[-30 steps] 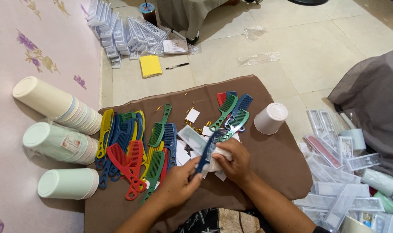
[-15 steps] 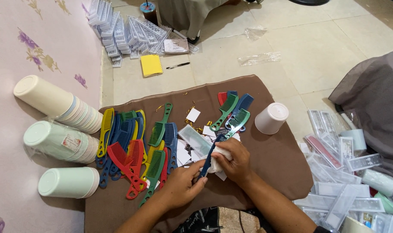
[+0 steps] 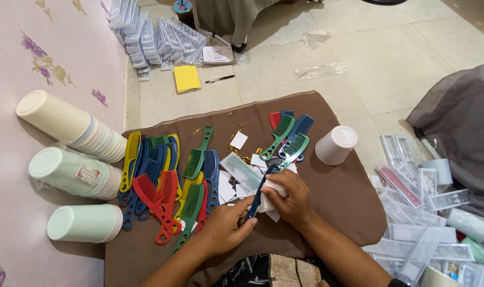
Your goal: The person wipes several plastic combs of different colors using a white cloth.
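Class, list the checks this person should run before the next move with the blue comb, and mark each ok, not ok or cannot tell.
1. Blue comb gripped at its handle end by the left hand: ok.
2. White cloth pressed against the comb by the right hand: ok.
3. Comb teeth clean: cannot tell, too small to see.
4. Pile of coloured combs lies apart from both hands: ok.
5. Upturned white cup stands apart from the right hand: ok.
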